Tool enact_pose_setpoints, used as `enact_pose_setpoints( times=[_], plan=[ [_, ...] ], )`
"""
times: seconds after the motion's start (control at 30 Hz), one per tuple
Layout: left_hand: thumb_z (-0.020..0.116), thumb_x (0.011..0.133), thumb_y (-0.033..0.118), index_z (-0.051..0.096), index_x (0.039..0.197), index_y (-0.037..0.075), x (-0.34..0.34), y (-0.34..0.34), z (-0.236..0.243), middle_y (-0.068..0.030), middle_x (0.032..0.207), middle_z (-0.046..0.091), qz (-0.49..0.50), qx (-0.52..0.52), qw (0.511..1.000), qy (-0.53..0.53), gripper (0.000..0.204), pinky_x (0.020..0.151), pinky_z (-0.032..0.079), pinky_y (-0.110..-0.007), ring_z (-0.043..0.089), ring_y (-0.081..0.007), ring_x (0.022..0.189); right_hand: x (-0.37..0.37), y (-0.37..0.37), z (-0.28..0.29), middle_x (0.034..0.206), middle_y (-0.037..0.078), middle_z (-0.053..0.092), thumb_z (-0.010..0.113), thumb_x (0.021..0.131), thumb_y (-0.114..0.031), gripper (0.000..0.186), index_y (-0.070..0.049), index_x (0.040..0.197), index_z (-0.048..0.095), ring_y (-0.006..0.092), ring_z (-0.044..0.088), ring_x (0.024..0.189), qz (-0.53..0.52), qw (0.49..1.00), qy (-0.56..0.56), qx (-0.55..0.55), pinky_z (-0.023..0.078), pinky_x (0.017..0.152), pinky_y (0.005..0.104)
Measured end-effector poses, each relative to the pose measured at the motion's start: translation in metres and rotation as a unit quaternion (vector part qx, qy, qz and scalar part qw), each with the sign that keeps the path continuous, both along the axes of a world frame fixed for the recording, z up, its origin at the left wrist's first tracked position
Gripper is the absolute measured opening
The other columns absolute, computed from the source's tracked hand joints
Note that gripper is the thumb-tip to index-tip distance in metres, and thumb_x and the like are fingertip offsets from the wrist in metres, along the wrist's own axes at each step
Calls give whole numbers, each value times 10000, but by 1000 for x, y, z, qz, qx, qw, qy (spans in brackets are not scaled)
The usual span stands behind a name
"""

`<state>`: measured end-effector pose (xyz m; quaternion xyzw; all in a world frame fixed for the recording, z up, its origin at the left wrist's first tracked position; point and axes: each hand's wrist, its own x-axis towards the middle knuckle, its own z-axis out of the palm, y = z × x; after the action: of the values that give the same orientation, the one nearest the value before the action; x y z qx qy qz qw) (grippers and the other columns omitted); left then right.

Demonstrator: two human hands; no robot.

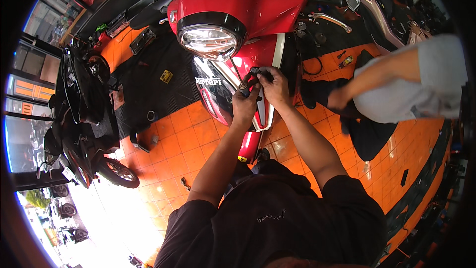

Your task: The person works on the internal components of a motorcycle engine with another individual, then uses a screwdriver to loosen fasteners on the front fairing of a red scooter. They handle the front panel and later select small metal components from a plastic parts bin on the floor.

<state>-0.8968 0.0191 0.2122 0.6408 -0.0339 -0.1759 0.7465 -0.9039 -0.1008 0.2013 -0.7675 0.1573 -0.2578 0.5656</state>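
At the twelve o'clock side of our view, we are leaning over the front of a red scooter [258, 5], just below its round headlight [209, 37]. Our left hand [244, 103] is clenching the handle of a screwdriver [237, 73], whose thin shaft is slanting up toward eleven o'clock against the red front panel [258, 52]. Our right hand [273, 85], at about two o'clock from the left one and touching it, is pinching a small dark part [255, 71] against that panel; we cannot tell exactly what the part is.

We are judging a few risks from here. The screwdriver tip is sitting close to glossy paint and to the headlight lens, so a slip under pressure could be scratching either one. The small part is being held only by fingertips, and if it drops it could be rolling onto the black floor mat [148, 84] at nine o'clock, where it would be hard to spot, or bouncing across the orange tiles [183, 139]. Our two hands are crowding the same spot, so a slipping shaft could also be jabbing the right fingers. A second person [411, 79] is crouching at three o'clock, near enough that a nudge could be upsetting our grip.
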Motion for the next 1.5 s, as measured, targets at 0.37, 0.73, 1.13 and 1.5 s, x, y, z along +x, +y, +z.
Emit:
enact_pose_setpoints(
  times=[0.37, 0.73, 1.13, 1.5],
  plan=[
    [666, 900, 147, 632, 1183, 46, -3, 1, -1, 3, 795, 633, 16, -57, 998, 25, 302, 516, 405, -202, 549, -66, 626, 0, -7, -1, 894, 31, 667, 618, 889, 5, 128, 12, 1016, 629, 102, 636, 774, 74, 947, -16, 311, 515, 688, 225],
    [644, 907, 167, 697, 1004, 23, 6, 21, -3, -15, 672, 610, -21, -7, 1000, -3, 182, 401, 362, -247, 473, -67, 449, -37, -2, 37, 1001, 173, 662, 601, 865, -77, 274, -41, 1131, 653, 339, 661, 883, 137, 970, 40, -197, 530, 777, 387],
    [664, 893, 187, 644, 1152, 3, 7, 29, -8, -58, 683, 618, 37, 39, 998, -31, 319, 407, 422, -270, 538, -120, 446, -5, -7, 13, 831, 45, 684, 653, 902, -96, 123, -12, 991, 660, 107, 631, 729, 58, 985, 85, 137, 497, 655, 249],
    [673, 895, 207, 655, 1094, -6, -6, 40, -19, -67, 671, 619, 39, 72, 997, -9, 292, 416, 402, -274, 530, -117, 451, 6, 11, 0, 766, 20, 651, 670, 892, -92, 120, -4, 974, 661, 72, 577, 653, -19, 988, 31, 153, 477, 596, 250]
  ],
)
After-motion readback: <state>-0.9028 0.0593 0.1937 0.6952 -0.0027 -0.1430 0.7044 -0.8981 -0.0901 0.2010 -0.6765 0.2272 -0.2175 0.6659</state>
